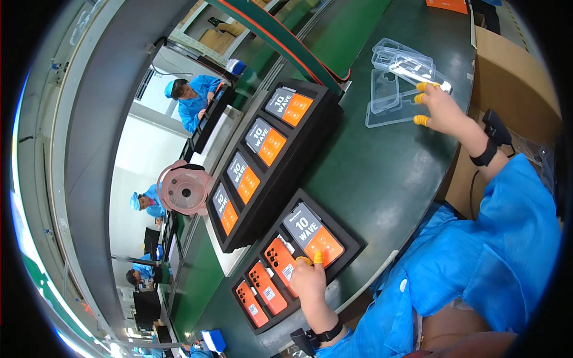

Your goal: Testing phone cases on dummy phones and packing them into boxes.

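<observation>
A black foam tray [352, 241] lies in front of me with orange phones [268, 289] face down in its slots. At its right end is a phone with a grey-and-orange printed front [313, 230]. My left hand [310, 283], in yellow finger cots, is closed on that phone's near left corner, thumb on its front; the other fingers are partly hidden. Farther right, my right hand [444, 112] has its cotted fingers apart, some touching a shiny clear phone case [412, 70]. Other clear cases [385, 92] lie loosely piled beside and beneath it.
A taller black tray stack [298, 152] with printed-front phones stands behind, beside a pink fan [186, 190]. A green post [280, 42] rises past it. An open cardboard box [516, 71] sits by the table's right edge. Co-workers in blue [197, 98] sit beyond.
</observation>
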`<action>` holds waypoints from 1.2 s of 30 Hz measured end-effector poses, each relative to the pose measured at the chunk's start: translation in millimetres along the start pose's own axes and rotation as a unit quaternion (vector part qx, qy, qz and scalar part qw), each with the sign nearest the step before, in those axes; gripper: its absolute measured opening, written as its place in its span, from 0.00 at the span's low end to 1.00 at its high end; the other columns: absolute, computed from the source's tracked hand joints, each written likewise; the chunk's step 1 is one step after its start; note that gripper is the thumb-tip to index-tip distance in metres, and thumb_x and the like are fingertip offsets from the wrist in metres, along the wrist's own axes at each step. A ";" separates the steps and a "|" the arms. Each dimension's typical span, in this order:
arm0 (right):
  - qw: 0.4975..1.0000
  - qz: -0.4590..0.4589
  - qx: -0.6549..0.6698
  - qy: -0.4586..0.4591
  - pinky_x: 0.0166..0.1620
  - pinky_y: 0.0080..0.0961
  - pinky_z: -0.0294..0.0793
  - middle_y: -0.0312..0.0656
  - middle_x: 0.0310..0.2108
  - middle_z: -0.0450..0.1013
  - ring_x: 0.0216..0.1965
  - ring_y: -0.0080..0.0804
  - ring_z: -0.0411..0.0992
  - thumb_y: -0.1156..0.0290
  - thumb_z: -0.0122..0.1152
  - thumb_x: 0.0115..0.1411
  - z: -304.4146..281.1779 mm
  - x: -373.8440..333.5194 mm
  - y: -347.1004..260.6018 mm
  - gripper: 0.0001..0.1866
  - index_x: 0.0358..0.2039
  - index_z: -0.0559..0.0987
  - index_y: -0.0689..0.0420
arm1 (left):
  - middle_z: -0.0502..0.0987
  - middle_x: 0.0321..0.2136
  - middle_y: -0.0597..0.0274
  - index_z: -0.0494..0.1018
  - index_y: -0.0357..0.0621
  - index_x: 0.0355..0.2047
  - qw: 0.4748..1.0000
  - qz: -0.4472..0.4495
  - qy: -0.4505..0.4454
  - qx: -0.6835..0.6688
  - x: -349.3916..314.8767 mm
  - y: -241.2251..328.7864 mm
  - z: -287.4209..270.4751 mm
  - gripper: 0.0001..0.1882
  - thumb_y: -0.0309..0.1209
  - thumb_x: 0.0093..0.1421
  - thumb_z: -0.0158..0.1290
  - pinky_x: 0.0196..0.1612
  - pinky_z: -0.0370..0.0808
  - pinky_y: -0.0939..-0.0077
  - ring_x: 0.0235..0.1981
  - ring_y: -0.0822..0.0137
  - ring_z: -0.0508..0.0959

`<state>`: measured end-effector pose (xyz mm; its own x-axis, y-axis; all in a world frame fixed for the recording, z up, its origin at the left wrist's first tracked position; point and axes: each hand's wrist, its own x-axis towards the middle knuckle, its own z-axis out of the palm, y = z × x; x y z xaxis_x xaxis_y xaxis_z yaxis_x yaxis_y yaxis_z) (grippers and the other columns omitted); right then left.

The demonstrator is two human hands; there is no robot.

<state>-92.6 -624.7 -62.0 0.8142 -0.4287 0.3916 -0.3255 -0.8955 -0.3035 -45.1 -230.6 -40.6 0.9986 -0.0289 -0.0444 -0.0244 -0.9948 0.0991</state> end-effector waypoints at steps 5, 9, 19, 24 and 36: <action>0.988 -0.136 0.001 0.075 0.45 0.28 0.63 0.44 0.40 0.63 0.42 0.40 0.61 0.67 0.64 0.37 -66.5 6.7 -34.7 0.18 0.30 0.73 0.63 | 0.71 0.27 0.45 0.68 0.34 0.26 0.980 0.182 -0.020 -0.077 2.9 3.9 20.9 0.14 0.37 0.52 0.47 0.36 0.66 0.62 0.33 0.50 0.70; 0.958 -0.265 -0.108 0.016 0.37 0.28 0.64 0.42 0.32 0.64 0.36 0.37 0.62 0.74 0.62 0.33 -83.7 8.6 -88.9 0.13 0.24 0.74 0.63 | 0.68 0.28 0.47 0.66 0.34 0.29 0.979 0.037 0.198 -0.043 15.2 -26.0 15.2 0.11 0.32 0.50 0.47 0.36 0.65 0.63 0.33 0.51 0.68; 0.731 -0.624 0.115 -0.249 0.36 0.31 0.66 0.42 0.29 0.65 0.36 0.37 0.64 0.71 0.58 0.39 31.1 -21.2 -150.1 0.11 0.27 0.73 0.58 | 0.68 0.32 0.46 0.65 0.31 0.32 0.976 -0.108 0.112 0.150 -3.2 -62.1 41.0 0.23 0.42 0.46 0.51 0.38 0.66 0.64 0.36 0.53 0.67; 0.898 -0.358 0.208 -0.151 0.38 0.28 0.66 0.42 0.32 0.63 0.36 0.39 0.63 0.66 0.61 0.40 18.5 -21.8 -103.8 0.18 0.34 0.70 0.57 | 0.71 0.26 0.45 0.69 0.32 0.28 0.989 -0.102 0.107 0.009 -1.8 -59.0 23.1 0.20 0.42 0.52 0.45 0.34 0.67 0.61 0.32 0.48 0.71; 0.920 -0.345 0.057 -0.178 0.36 0.27 0.64 0.38 0.29 0.64 0.34 0.35 0.64 0.64 0.56 0.46 34.9 -33.6 -38.0 0.11 0.30 0.72 0.54 | 0.68 0.37 0.57 0.60 0.32 0.45 0.866 -0.162 0.090 -0.465 14.9 -85.1 20.9 0.17 0.29 0.56 0.41 0.39 0.66 0.77 0.37 0.69 0.69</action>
<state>-90.8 -572.1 -93.9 0.9205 0.3217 0.2218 0.3639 -0.9126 -0.1863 -29.1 -148.4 -70.4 0.9393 0.3354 -0.0722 0.2229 -0.4367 0.8716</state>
